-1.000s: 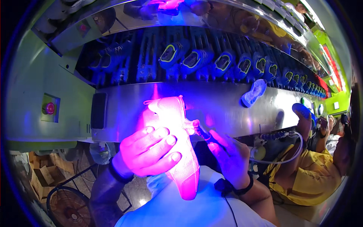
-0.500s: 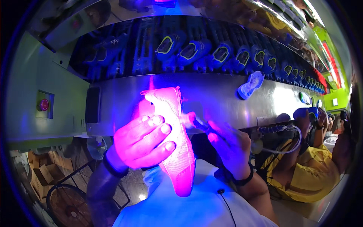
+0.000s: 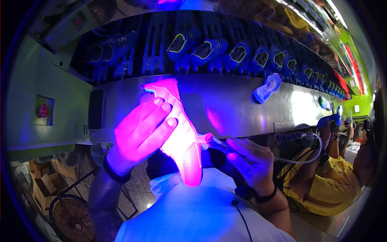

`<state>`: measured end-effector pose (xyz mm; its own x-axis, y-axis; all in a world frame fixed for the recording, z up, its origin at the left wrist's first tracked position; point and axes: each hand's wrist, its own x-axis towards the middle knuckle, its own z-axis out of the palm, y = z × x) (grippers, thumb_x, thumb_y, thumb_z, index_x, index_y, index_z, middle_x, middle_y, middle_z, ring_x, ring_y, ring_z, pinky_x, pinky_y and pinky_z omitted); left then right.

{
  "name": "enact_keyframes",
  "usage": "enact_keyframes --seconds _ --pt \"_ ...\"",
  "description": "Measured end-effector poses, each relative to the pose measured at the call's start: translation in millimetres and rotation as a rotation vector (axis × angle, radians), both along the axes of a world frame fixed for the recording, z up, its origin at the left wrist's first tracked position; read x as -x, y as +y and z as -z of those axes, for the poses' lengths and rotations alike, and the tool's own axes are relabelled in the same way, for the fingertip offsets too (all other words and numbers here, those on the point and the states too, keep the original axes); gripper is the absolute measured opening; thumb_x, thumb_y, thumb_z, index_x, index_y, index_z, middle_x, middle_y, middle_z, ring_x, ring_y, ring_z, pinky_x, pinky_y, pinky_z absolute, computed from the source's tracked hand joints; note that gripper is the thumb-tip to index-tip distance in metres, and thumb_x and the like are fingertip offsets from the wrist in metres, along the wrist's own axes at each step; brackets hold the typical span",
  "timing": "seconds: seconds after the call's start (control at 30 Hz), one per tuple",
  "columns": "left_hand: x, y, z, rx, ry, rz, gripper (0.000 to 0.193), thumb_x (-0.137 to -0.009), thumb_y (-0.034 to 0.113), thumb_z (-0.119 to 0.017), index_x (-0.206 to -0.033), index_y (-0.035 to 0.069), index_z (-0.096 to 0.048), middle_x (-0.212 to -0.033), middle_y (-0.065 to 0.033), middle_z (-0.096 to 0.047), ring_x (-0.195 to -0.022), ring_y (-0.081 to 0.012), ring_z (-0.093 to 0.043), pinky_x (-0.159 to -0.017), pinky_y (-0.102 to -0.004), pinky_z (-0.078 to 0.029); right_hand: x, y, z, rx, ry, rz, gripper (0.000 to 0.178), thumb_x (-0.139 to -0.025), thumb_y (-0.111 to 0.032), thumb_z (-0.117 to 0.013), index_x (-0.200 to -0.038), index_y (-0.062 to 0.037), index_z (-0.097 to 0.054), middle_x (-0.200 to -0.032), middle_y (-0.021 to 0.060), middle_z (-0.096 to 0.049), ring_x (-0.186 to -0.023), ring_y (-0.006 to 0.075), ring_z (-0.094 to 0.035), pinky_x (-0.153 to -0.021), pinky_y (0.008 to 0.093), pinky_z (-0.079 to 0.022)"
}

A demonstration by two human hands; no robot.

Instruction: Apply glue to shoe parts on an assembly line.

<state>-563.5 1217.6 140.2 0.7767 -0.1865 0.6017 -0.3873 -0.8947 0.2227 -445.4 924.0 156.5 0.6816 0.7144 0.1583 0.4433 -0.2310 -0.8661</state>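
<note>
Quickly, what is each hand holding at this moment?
Left hand: closed on the pink shoe.
Right hand: closed on a small brush tool touching the shoe.

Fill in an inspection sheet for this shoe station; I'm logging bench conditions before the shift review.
Surface: steel conveyor panel, glossy under violet light.
Job's things: pink shoe upper glowing, held heel-up; thin applicator tool touching its side.
Clutter: one pale sole lying on the panel.
Grippers: left hand wrapped round the shoe upper, fingers across it; right hand pinching the applicator tool.
Cables: pale tube looping from the tool to the right.
Surroundings: row of blue shoes above; red button left; co-worker in yellow right; fan and cardboard boxes below.
</note>
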Motion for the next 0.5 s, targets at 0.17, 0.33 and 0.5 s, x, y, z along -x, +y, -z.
enact_keyframes --seconds 0.17,0.33,0.5 --pt "-4 -9 7 0.139 0.010 -0.137 0.055 -0.073 0.001 -0.079 -0.127 0.004 -0.067 -0.124 -0.0194 -0.069 -0.118 -0.0399 -0.068 -0.098 -0.0481 -0.058 5 3 -3 0.034 0.078 0.007 0.035 -0.085 -0.006 -0.080 -0.119 -0.0031 -0.075 -0.107 0.0166 -0.077 -0.086 0.0238 -0.075 -0.080 0.0325 -0.058" --pt "-4 -8 17 0.233 0.034 -0.215 0.067 -0.068 -0.006 -0.077 -0.133 0.002 -0.064 -0.127 -0.0220 -0.067 -0.120 -0.0413 -0.066 -0.100 -0.0477 -0.056 15 9 -10 0.076 0.155 0.034 0.034 -0.086 -0.004 -0.078 -0.120 -0.0010 -0.075 -0.109 0.0170 -0.077 -0.092 0.0249 -0.074 -0.083 0.0341 -0.058" --pt "1 -13 15 0.421 0.158 -0.234 0.073 -0.064 -0.005 -0.080 -0.135 -0.001 -0.061 -0.129 -0.0237 -0.065 -0.122 -0.0420 -0.065 -0.101 -0.0462 -0.055 20 14 2 0.013 -0.146 0.081 0.035 -0.084 0.001 -0.077 -0.120 0.0012 -0.073 -0.110 0.0194 -0.075 -0.096 0.0314 -0.073 -0.085 0.0360 -0.057"
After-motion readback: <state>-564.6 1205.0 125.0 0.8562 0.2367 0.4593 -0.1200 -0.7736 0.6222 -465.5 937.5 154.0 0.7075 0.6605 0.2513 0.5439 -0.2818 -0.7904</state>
